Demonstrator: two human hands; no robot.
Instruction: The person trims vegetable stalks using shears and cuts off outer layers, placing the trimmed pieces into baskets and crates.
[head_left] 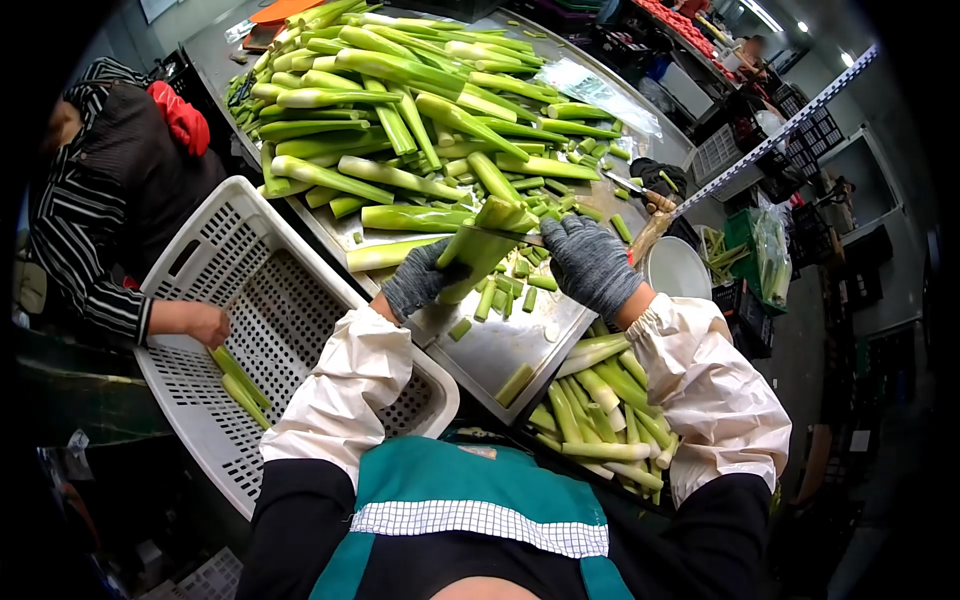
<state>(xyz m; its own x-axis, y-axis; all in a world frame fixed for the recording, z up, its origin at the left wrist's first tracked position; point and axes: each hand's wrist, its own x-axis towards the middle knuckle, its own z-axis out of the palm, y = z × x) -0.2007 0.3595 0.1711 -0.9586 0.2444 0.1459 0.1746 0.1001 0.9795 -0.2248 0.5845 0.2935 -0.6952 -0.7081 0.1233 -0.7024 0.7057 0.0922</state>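
My left hand (417, 280), in a grey glove, is wrapped round a thick green stalk (478, 255) that slants over the metal table (510, 350). In my right hand (590, 262), gloved too, is a knife (512, 236), its blade lying across the upper part of that stalk. Small cut green pieces (488, 298) are scattered beneath and beside the stalk. Beyond my hands rises a large pile of green and white stalks (400, 110).
A white perforated crate (290, 300) stands at the left, where another person's hand (205, 322) holds thin stalks (240, 385). More stalks (605, 410) fill a container below my right forearm. Another knife (640, 190) and a white bucket (678, 268) are at the right.
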